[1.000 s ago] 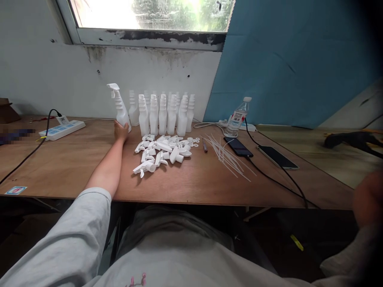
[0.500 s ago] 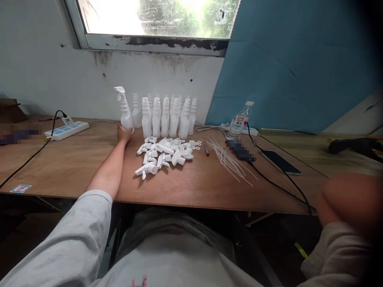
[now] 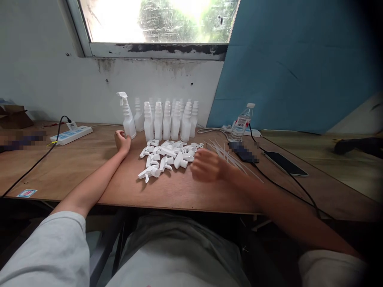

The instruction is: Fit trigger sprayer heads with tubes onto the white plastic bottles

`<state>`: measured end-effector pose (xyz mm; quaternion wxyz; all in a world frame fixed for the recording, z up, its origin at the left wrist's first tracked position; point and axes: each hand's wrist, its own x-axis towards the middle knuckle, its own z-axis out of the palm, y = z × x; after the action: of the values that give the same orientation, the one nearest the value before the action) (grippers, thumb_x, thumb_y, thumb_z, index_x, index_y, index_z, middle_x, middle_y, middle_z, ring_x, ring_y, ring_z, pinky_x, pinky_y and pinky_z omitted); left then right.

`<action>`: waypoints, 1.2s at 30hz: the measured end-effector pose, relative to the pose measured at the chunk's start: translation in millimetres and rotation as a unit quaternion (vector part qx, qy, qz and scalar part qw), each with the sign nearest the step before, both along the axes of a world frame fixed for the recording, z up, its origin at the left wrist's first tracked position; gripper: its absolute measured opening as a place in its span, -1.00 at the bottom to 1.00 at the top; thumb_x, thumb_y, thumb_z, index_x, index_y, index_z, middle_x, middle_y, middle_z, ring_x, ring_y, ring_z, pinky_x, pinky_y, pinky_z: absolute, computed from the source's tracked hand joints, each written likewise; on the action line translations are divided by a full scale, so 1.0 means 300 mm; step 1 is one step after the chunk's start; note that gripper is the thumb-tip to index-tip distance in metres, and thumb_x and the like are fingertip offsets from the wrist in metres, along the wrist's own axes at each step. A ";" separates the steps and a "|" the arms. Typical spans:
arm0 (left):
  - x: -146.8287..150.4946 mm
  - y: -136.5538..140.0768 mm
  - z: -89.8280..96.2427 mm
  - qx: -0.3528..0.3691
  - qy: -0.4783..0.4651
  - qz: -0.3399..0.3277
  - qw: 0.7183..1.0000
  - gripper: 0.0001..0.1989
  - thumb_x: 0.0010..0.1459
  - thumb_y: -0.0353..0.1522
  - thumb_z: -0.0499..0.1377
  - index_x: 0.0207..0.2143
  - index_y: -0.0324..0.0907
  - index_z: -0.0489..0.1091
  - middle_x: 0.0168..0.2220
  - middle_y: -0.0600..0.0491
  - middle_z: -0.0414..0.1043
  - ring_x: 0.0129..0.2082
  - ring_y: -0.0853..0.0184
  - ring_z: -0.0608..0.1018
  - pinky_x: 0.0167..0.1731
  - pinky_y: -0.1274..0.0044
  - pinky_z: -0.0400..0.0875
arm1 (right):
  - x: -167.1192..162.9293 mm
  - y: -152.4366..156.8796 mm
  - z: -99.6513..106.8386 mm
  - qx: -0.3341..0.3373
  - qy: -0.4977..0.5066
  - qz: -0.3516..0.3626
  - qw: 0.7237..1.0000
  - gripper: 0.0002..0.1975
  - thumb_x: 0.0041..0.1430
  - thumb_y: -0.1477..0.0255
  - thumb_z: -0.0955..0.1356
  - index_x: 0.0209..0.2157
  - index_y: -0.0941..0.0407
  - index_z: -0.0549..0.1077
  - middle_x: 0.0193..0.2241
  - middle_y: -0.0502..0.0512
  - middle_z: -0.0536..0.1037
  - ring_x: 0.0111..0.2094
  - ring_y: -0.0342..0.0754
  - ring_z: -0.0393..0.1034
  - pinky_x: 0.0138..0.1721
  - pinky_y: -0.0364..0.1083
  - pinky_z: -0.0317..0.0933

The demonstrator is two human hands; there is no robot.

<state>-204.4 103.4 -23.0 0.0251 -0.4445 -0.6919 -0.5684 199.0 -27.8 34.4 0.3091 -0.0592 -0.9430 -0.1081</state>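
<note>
My left hand [image 3: 122, 142] rests on the table just left of the base of a white spray bottle [image 3: 129, 124] with its trigger head on. Its fingers are loosely bent and apart from the thumb, with nothing held between them. My right hand [image 3: 206, 165] is smeared by motion over the table, at the right edge of a pile of loose white trigger spray heads [image 3: 164, 153]; its fingers cannot be made out. Behind the pile, several white bottles [image 3: 158, 121] without heads stand upright in rows.
Thin white tubes [image 3: 226, 153] lie right of the pile, partly behind my right arm. Farther right are a clear water bottle [image 3: 240, 125], a phone [image 3: 285, 163] and black cables. A white power strip [image 3: 73, 134] is at the left, with a wall and window behind.
My right hand has swung in from the far right to the pile of spray heads. My left hand has come away from the spray bottle, which stays standing.
</note>
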 end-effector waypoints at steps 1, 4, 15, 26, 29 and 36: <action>0.024 -0.012 0.005 0.017 0.017 -0.020 1.000 -0.72 0.07 -0.48 0.15 -0.14 -0.19 0.23 -0.19 -0.05 0.33 -0.11 0.23 0.45 0.01 0.37 0.35 | 0.012 0.064 -0.004 0.034 0.028 -0.057 0.997 -0.73 0.21 0.45 0.27 -0.58 0.02 0.30 -0.64 0.01 0.37 -0.54 -0.07 0.26 -0.35 0.03 0.26; 0.122 -0.047 0.023 0.080 0.062 -0.108 0.989 -0.81 0.10 -0.45 0.15 -0.20 -0.17 0.27 -0.30 0.03 0.32 -0.27 0.31 0.44 -0.12 0.44 0.39 | 0.067 0.212 -0.053 0.027 0.133 -0.219 0.966 -0.74 0.19 0.49 0.22 -0.58 0.07 0.28 -0.64 0.05 0.37 -0.55 -0.08 0.22 -0.36 0.00 0.17; 0.376 -0.200 0.075 -0.019 0.339 -0.414 0.844 -0.60 0.28 -0.18 0.03 0.05 -0.18 0.39 0.08 -0.13 0.37 0.14 0.09 0.34 0.16 0.19 0.23 | 0.170 0.314 -0.130 -0.212 0.150 -0.354 0.898 -0.75 0.17 0.43 0.23 -0.49 0.16 0.47 -0.45 0.12 0.56 -0.39 -0.04 0.38 -0.29 -0.10 0.16; 0.384 -0.205 0.067 -0.087 0.264 -0.423 0.863 -0.70 0.12 -0.17 0.22 -0.19 -0.19 0.40 -0.11 -0.12 0.49 -0.03 0.08 0.50 0.01 0.25 0.38 | 0.193 0.367 -0.200 -0.231 0.061 -0.346 0.907 -0.75 0.15 0.48 0.30 -0.18 0.15 0.57 -0.12 0.20 0.58 -0.08 0.08 0.41 0.02 0.04 0.22; 0.392 -0.217 0.077 -0.068 0.269 -0.428 0.860 -0.73 0.04 -0.26 0.29 -0.23 -0.16 0.35 -0.13 -0.09 0.51 -0.06 0.08 0.53 0.06 0.21 0.34 | 0.196 0.374 -0.216 -0.218 0.005 -0.364 0.905 -0.66 0.23 0.41 0.29 0.02 0.10 0.50 0.09 0.20 0.48 0.15 0.19 0.26 0.17 0.19 0.09; 0.437 -0.282 0.122 0.039 0.182 -0.452 0.872 -0.65 0.09 -0.34 0.26 -0.08 -0.14 0.29 -0.16 0.01 0.50 -0.24 0.31 0.54 -0.13 0.43 0.44 | 0.210 0.380 -0.208 -0.216 -0.013 -0.370 0.903 -0.63 0.28 0.41 0.26 0.09 0.10 0.46 0.14 0.20 0.44 0.17 0.21 0.24 0.18 0.23 0.09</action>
<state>-73.3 18.9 13.6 -0.0919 -0.8033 -0.3758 -0.4529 261.9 86.3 -28.0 0.2145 -0.4681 -0.8572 -0.0089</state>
